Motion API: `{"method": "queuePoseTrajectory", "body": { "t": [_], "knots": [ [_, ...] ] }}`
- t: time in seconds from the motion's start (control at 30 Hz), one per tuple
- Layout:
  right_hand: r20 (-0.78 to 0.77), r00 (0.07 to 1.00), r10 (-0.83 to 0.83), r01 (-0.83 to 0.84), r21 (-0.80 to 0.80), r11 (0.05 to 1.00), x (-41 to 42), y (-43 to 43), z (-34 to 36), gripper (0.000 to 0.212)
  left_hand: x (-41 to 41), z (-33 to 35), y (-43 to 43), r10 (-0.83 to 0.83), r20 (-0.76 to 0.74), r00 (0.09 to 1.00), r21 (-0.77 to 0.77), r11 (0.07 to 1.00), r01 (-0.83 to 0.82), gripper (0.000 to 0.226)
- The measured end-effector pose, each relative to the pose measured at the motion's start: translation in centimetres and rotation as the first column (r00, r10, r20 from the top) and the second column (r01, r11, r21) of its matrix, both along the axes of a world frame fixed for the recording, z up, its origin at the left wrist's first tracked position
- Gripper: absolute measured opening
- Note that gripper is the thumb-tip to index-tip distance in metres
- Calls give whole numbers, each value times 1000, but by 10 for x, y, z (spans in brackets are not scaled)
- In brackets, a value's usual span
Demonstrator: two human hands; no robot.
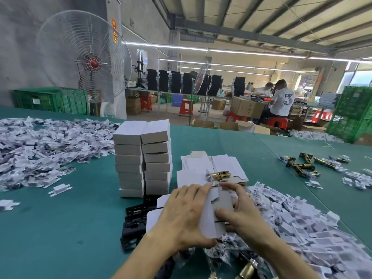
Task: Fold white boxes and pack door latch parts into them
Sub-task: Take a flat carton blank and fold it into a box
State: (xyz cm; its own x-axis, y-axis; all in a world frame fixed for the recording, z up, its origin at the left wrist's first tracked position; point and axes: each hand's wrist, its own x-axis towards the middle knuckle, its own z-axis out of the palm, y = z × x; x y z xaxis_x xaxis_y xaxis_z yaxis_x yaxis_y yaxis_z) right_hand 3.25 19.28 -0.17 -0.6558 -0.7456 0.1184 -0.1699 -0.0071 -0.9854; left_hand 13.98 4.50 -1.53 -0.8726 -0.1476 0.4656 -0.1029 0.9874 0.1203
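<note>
Fingers [193, 193] of my left hand [185, 214] and right hand [241, 216] clamp the white box [209, 222] between them, its long axis running away toward the brass latch [221, 175] just beyond my fingertips, right hand nearer.

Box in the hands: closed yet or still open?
Open: the left hand and right hand grip the white box; its far-end flap stands untucked.

You are facing a workshop hall under strip lighting.
A cage fan [86, 57] is standing by the grey wall [20, 47] beside green crates [50, 100]; tube lights [221, 50] are glowing over a table [141, 89], red stools [186, 106] and seated workers [281, 99], daylight coming through a window [363, 77].
</note>
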Motion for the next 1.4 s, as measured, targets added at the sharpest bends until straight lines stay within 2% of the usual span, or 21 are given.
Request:
{"method": "queuePoseTrajectory", "body": {
  "t": [0.13, 0.23, 0.33, 0.43, 0.53, 0.67, 0.8, 0.93, 1.03, 1.17, 1.27, 1.3, 1.4],
  "knots": [
    [4, 999, -42, 42, 51, 998, 5, -5, -4, 55, -1, -2, 0, 20, -38, 999, 50, 999, -19, 110],
    [-62, 988, -140, 142, 33, 989, 10, -8, -3, 49, -2, 0, 0, 19, -64, 998, 85, 996, -13, 105],
    [-144, 937, -319, 315, -45, 948, 12, -8, -2, 51, -1, 3, 2, 12, -142, 990, 180, 984, 14, 99],
    [-150, 895, -421, 376, -255, 891, 18, -7, -2, 33, 2, 7, 5, 33, -263, 964, 338, 939, 60, 94],
    [-244, 904, -352, 262, -335, 905, 32, -5, -4, 15, 4, 8, 4, 95, -365, 926, 427, 901, 76, 81],
    [-244, 910, -335, 236, -360, 903, 38, -10, -12, 32, 2, 7, 3, 177, -422, 889, 434, 901, 27, 61],
    [-264, 933, -245, 171, -274, 946, 41, -19, -13, 23, 2, 7, 7, 179, -457, 871, 459, 887, 59, 45],
    [-339, 908, -248, 186, -205, 961, 39, -20, -14, 19, 2, 6, 9, 166, -436, 885, 434, 900, 45, 45],
    [-425, 873, -240, 197, -141, 970, 36, -16, -13, 25, 0, 4, 9, 157, -340, 927, 422, 907, 2, 53],
    [-469, 856, -215, 185, -111, 977, 35, -11, -13, 32, -2, 0, 10, 133, -234, 963, 322, 945, -52, 66],
    [-392, 900, -189, 147, -136, 980, 33, -8, -8, 20, 0, 2, 12, 115, -279, 953, 324, 946, -20, 56],
    [-348, 918, -192, 134, -184, 974, 33, -6, -5, 15, 0, 3, 12, 107, -308, 945, 323, 946, -2, 52],
    [-153, 971, -185, 109, -403, 909, 33, -5, 6, 19, 0, 4, 12, 82, -371, 925, 283, 959, 29, 52]
  ]
}}
